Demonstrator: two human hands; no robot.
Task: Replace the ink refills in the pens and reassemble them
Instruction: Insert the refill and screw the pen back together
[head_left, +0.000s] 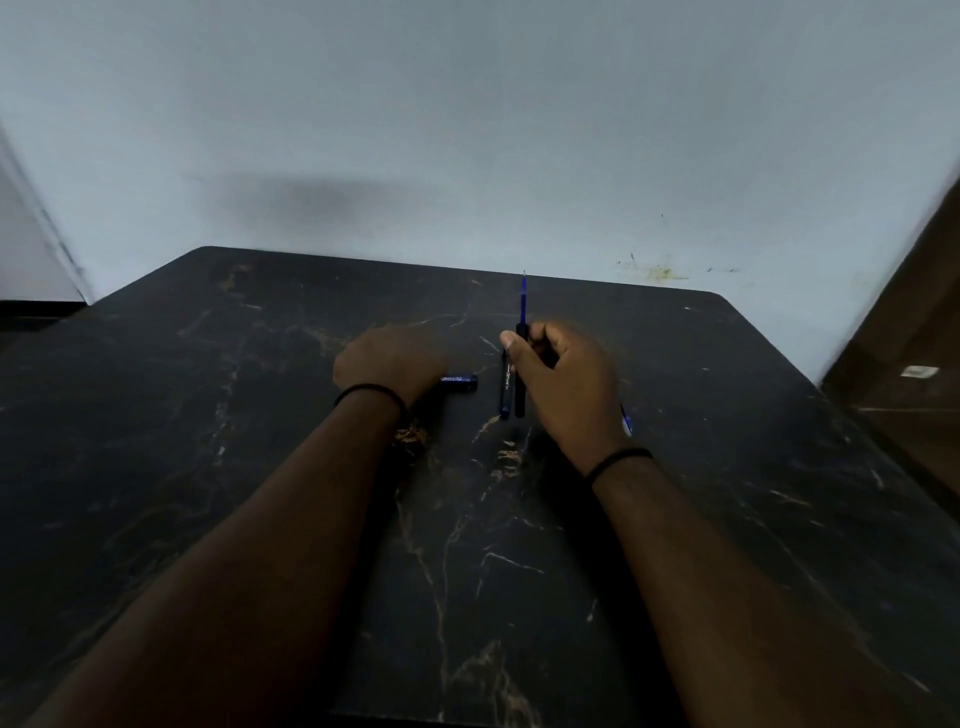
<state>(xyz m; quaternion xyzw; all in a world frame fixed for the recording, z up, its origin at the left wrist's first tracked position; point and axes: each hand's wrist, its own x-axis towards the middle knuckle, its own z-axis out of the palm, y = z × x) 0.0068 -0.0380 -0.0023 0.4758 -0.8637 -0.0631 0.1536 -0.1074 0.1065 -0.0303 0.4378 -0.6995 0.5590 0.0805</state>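
My right hand (563, 387) grips a black pen barrel (520, 395) held upright above the table. A blue ink refill (523, 299) sticks out of the barrel's top, tip up. Beside that barrel, a second dark pen (505, 387) with white lettering lies on the table. My left hand (389, 364) rests knuckles-up on the table, over one end of a blue pen part (460, 382) with lettering; its fingers are hidden, so I cannot tell whether it holds the part. Behind my right wrist, the end of a blue and white piece (627, 422) shows.
The black marble-patterned table (260, 467) stands against a pale wall (467, 130). A brown wooden surface (904, 364) stands at the right edge. Both wrists wear thin black bands.
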